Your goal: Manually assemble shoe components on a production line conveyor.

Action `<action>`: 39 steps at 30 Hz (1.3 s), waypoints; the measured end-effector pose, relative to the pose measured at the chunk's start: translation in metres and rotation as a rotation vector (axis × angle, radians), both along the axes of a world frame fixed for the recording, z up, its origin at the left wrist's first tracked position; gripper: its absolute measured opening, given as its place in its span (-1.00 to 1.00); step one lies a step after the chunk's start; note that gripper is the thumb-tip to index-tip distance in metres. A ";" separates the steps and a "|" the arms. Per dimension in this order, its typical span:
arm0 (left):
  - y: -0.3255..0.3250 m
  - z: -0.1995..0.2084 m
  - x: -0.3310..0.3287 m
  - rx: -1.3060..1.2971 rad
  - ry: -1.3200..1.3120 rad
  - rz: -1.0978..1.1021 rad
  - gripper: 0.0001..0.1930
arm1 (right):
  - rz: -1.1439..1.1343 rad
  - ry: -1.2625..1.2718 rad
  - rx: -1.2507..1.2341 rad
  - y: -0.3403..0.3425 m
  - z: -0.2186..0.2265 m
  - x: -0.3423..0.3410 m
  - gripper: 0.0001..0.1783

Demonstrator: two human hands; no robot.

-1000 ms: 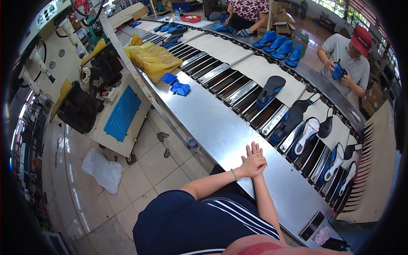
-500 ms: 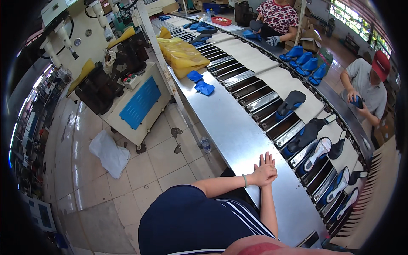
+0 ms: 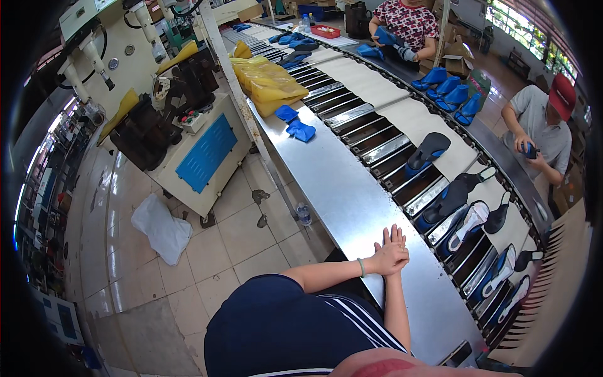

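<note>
My left hand (image 3: 388, 258), with a pale green bangle at its wrist, lies across the back of my right hand (image 3: 395, 235). Both rest on the metal ledge (image 3: 352, 204) beside the slatted conveyor and hold nothing. The right hand's fingers stretch out flat past the left; the rest of that hand is partly covered. Closest to them on the conveyor lies a black sole-shaped piece (image 3: 445, 206) on blue. Beside it is a blue shoe last with a pale underside (image 3: 470, 223). Another blue last with a black sole (image 3: 430, 151) sits farther up.
Two blue pieces (image 3: 299, 130) and a yellow plastic bag (image 3: 270, 81) lie up the ledge. Several blue lasts (image 3: 452, 94) stand along the conveyor's far side, where two co-workers (image 3: 405, 25) handle pieces. A machine cabinet (image 3: 204, 157) and a white sack (image 3: 161, 226) are at left.
The co-worker at the back has raised a blue piece, with both hands now higher. My hands stay still, one over the other.
</note>
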State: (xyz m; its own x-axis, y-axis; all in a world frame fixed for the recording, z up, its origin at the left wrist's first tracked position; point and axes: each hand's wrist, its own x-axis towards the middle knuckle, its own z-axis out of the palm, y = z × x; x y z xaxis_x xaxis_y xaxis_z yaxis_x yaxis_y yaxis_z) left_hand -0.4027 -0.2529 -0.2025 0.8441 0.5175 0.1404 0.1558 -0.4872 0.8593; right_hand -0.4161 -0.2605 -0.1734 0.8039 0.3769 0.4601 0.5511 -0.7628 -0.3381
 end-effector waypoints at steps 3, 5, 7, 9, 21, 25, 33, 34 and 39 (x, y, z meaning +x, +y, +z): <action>0.031 0.010 -0.005 0.392 0.019 -0.444 -0.67 | -0.009 -0.033 -0.010 0.001 -0.003 0.000 -0.23; 0.059 0.034 -0.013 0.453 -0.140 -0.780 -0.76 | -0.033 -0.037 -0.012 -0.003 -0.008 0.001 -0.23; 0.073 0.095 -0.028 0.119 -0.446 -0.975 -0.93 | -0.046 -0.028 -0.005 -0.008 -0.013 0.002 -0.24; 0.070 0.080 -0.025 0.252 -0.375 -0.930 -0.86 | -0.050 -0.019 -0.013 -0.009 -0.013 0.001 -0.24; 0.069 0.085 -0.027 0.083 -0.460 -0.965 -0.93 | -0.059 -0.052 -0.028 -0.011 -0.018 0.002 -0.22; 0.069 0.069 -0.024 0.221 -0.373 -0.914 -0.85 | -0.045 -0.053 -0.024 -0.007 -0.013 0.000 -0.22; 0.050 0.050 -0.008 0.444 -0.113 -0.968 -0.72 | -0.087 -0.055 -0.047 -0.018 -0.014 -0.001 -0.23; 0.057 0.063 -0.014 0.387 -0.238 -0.917 -0.77 | -0.072 -0.054 -0.054 -0.011 -0.008 -0.003 -0.23; 0.072 0.090 -0.031 0.208 -0.519 -0.917 -0.93 | -0.119 -0.050 -0.356 -0.001 -0.001 -0.007 -0.24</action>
State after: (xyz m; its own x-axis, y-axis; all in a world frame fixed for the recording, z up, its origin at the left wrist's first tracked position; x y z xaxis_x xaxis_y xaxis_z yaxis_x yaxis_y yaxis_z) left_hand -0.4335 -0.1806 -0.1124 0.7105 -0.3583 0.6056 -0.7036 -0.3773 0.6021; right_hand -0.4228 -0.2611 -0.1742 0.8316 0.4253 0.3572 0.4606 -0.8875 -0.0155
